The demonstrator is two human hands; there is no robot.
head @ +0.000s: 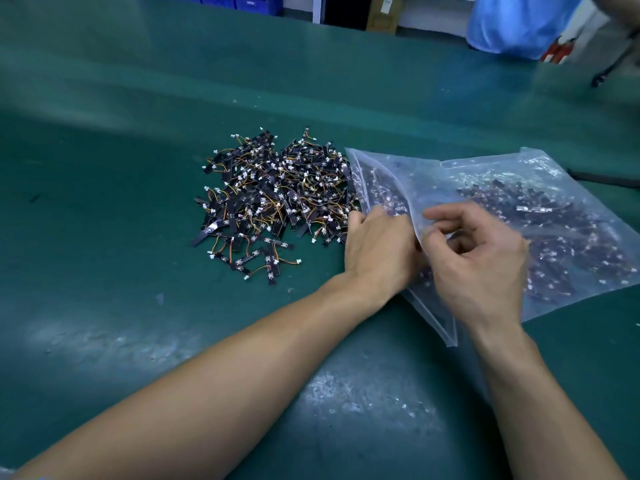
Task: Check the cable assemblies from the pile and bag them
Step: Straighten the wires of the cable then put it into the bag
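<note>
We see a pile of cable assemblies [277, 199] in the middle of the green tabletop [138, 168]: short black strips with orange and yellow wires and small white plugs, heaped loosely. Just right of the pile, touching its edge, lies a clear plastic bag [485, 174], flat on the tabletop with its mouth turned towards the pile. More assemblies [554, 220] show dark through the film inside it.

Both bare forearms reach in from the near edge and meet at the bag's mouth. The left grip [377, 251] rests at the near right edge of the pile, against the raised flap; its fingertips are blurred and partly hidden there, so we cannot tell whether it holds anything. The right grip [485, 265] lies over the bag, fingers curled narrow and pinching the film at the mouth's edge.
</note>
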